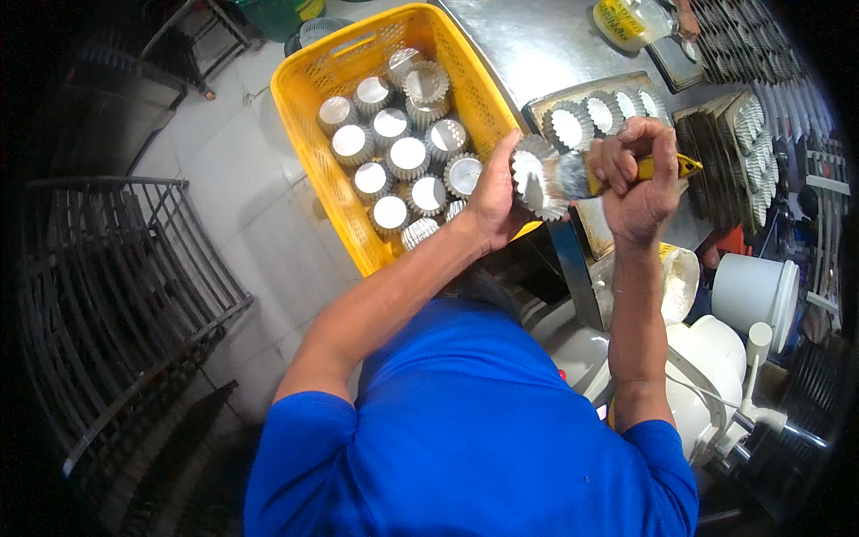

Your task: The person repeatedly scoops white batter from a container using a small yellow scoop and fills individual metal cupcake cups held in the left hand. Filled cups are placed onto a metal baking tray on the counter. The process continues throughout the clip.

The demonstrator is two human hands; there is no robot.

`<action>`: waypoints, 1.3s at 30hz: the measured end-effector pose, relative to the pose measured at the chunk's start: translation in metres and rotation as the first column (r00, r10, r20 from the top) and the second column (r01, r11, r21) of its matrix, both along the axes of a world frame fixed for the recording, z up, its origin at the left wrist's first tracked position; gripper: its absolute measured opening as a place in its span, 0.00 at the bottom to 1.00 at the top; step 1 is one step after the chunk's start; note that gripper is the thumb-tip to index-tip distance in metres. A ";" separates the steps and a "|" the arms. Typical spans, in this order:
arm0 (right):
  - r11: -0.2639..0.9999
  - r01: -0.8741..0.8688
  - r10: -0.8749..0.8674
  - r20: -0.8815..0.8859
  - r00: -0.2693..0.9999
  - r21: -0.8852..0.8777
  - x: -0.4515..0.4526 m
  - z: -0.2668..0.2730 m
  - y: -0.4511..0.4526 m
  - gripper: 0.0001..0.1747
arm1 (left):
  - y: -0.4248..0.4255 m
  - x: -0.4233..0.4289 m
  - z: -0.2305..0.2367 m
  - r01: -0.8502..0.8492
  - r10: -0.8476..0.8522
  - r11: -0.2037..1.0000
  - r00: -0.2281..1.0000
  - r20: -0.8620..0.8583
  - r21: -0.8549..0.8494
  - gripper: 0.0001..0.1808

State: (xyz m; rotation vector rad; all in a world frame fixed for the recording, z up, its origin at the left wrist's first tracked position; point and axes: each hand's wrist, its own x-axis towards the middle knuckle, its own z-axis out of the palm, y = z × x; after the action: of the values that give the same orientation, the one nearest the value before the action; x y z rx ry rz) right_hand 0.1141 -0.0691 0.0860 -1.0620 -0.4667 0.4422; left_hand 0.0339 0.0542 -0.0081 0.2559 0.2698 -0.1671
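Note:
My left hand (pixel 500 198) holds a fluted metal baking mould (pixel 533 176) tilted beside the right rim of a yellow plastic crate (pixel 305 154). In my right hand (pixel 637 174) is a pastry brush (pixel 671 166) with a yellow handle, its whitish bristles against the inside of the mould. The crate holds several more fluted moulds (pixel 408 156), many with their flat bases up and a few stacked. Just beyond my right hand, a worn baking tray (pixel 547 104) carries a row of fluted moulds (pixel 602 113) with their openings up.
A steel table (pixel 496 40) bears a labelled plastic tub (pixel 624 23), near another person's hand (pixel 686 23). Stacked trays with moulds (pixel 725 154) stand at the right. White buckets (pixel 748 295) and a white machine (pixel 704 382) are close on my right; a metal rack (pixel 134 282) stands left.

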 end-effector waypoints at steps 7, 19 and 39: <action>0.568 0.295 0.437 0.586 0.683 -0.768 -0.024 -0.043 -0.021 0.12 | -0.005 0.021 -0.040 -0.014 0.002 0.965 0.999 0.044 0.263 0.35; 0.143 0.539 0.210 0.558 0.803 -0.830 0.004 -0.082 -0.101 0.11 | 0.149 0.084 -0.231 0.172 0.627 0.027 0.764 -0.151 0.985 0.38; 0.114 0.254 0.178 0.272 0.946 -0.960 -0.040 -0.054 -0.099 0.24 | 0.031 0.007 -0.150 -0.155 -0.513 -0.599 0.828 -0.228 0.786 0.48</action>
State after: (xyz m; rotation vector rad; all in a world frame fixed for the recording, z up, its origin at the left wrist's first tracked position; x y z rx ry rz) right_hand 0.0739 -0.1678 0.0316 -2.5923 -0.3861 0.5337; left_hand 0.0410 0.0851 -0.1584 2.5181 -0.2414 -0.2927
